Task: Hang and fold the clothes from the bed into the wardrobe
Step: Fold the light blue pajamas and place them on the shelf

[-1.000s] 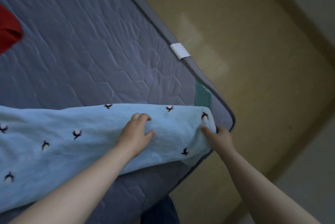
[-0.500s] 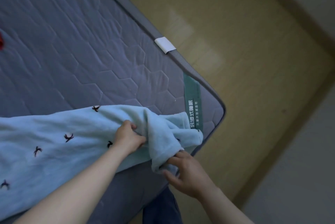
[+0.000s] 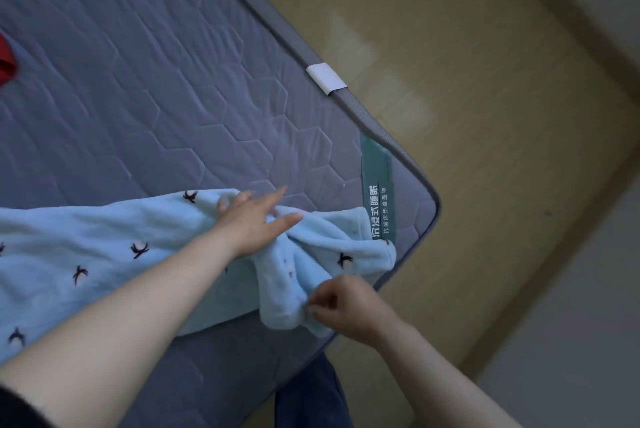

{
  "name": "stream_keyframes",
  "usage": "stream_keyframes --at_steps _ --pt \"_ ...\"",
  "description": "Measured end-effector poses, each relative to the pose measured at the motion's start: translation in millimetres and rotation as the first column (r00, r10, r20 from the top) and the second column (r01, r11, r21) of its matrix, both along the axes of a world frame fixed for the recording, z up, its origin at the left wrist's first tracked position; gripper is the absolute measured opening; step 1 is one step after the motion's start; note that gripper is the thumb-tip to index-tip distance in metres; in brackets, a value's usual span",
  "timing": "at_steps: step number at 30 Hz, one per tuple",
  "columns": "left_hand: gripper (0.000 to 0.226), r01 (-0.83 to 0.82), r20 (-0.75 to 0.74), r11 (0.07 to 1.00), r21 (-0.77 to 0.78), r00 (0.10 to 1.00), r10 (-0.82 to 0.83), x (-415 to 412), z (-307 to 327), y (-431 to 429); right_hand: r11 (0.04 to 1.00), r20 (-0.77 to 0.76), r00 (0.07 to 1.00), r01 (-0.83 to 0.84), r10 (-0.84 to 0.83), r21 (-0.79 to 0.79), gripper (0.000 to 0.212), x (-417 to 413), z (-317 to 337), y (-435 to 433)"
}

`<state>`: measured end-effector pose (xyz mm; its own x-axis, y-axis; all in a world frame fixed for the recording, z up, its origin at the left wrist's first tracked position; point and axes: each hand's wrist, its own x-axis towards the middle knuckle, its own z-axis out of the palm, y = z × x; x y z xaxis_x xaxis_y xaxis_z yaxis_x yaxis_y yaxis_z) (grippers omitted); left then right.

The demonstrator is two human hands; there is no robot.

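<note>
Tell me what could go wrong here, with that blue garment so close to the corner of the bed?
The end of the light blue garment sits bunched at the mattress edge, and the right hand only pinches it; a slip might drop that end toward the floor. The left hand presses flat on rumpled fabric, so the fold may come out creased.

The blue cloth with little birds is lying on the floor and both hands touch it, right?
Not quite. The head view shows the blue cloth lying on the grey mattress, not the floor. Both hands do touch it: the left hand rests flat on it, the right hand pinches its folded edge.
</note>
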<state>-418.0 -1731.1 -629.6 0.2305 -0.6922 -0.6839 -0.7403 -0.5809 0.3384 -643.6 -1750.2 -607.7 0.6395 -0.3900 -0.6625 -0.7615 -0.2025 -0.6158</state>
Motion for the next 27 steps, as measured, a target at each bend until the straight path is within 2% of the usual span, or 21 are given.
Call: stream_keyframes --at_steps 2,3,5,6,8,10,12,14,16,17,20,21,22,24,26,27 --pt "0.058 0.122 0.048 0.968 0.218 0.99 -0.136 3.8 0.5 14.9 0.976 0.003 0.99 0.137 -0.138 -0.172 0.019 -4.3 0.1 -5.9" --pt "0.053 0.131 0.05 0.957 0.259 0.988 -0.149 2.6 0.2 26.5 0.928 0.032 0.966 0.254 -0.255 -0.271 0.018 -6.1 -0.5 -14.2" --pt "0.046 0.122 0.069 0.963 0.238 0.987 -0.142 -3.6 -0.8 54.5 0.821 0.078 0.926 0.365 -0.37 -0.439 0.011 -6.8 -4.2 -34.9" --pt "0.044 0.101 0.084 0.975 0.197 0.989 -0.12 -8.2 -0.1 67.9 0.81 0.046 0.923 0.359 -0.383 -0.463 0.026 -4.3 -7.2 -44.9" --pt "0.042 -0.014 0.078 0.996 0.087 0.997 0.007 -15.5 0.9 86.7 0.865 -0.053 0.915 0.356 -0.399 -0.355 0.05 4.1 -16.4 -60.7" --pt "0.039 -0.136 0.041 0.991 0.021 0.99 0.135 -16.4 2.7 93.5 0.905 -0.167 0.893 0.392 -0.418 -0.169 0.059 16.1 -23.3 -67.2" --pt "0.034 -0.199 0.017 0.98 -0.028 0.98 0.199 -12.0 4.6 93.5 0.921 -0.266 0.883 0.385 -0.387 -0.064 0.059 21.8 -30.3 -66.9" --pt "0.031 -0.258 -0.022 0.962 -0.09 0.966 0.257 -6.4 6.0 91.0 0.93 -0.267 0.891 0.359 -0.367 -0.081 0.046 22.6 -32.3 -66.2" --pt "0.029 -0.305 -0.045 0.943 -0.131 0.952 0.301 -3.6 7.7 88.1 0.887 -0.124 0.879 0.452 -0.461 -0.091 0.025 18.9 -27.4 -67.7" --pt "0.028 -0.328 -0.05 0.933 -0.146 0.945 0.324 -2.8 8.2 86.7 0.838 -0.011 0.841 0.539 -0.542 -0.089 0.019 16.3 -22.3 -71.1" --pt "0.018 -0.381 -0.079 0.908 -0.173 0.924 0.373 0.2 9.3 80.7 0.599 0.339 0.597 0.793 -0.727 -0.112 0.006 10.7 -1.3 -95.9" --pt "0.014 -0.386 -0.085 0.904 -0.183 0.923 0.376 1.5 9.6 77.0 0.554 0.389 0.55 0.825 -0.739 -0.115 0.004 12.0 3.8 -104.9" --pt "0.012 -0.384 -0.089 0.902 -0.198 0.923 0.374 2.7 9.4 72.8 0.549 0.397 0.541 0.829 -0.742 -0.103 0.006 14.6 5.4 -113.0" --pt "0.007 -0.381 -0.088 0.893 -0.238 0.924 0.371 5.0 7.9 64.5 0.634 0.315 0.607 0.773 -0.73 -0.02 0.026 21.8 0.5 -122.5" --pt "0.012 -0.397 -0.094 0.874 -0.281 0.917 0.387 7.0 6.5 56.2 0.762 0.182 0.747 0.647 -0.639 0.02 0.058 26.5 -8.3 -125.3" --pt "0.017 -0.399 -0.096 0.865 -0.304 0.916 0.389 8.1 5.6 52.4 0.81 0.121 0.804 0.587 -0.582 -0.002 0.067 27.0 -14.4 -125.5"
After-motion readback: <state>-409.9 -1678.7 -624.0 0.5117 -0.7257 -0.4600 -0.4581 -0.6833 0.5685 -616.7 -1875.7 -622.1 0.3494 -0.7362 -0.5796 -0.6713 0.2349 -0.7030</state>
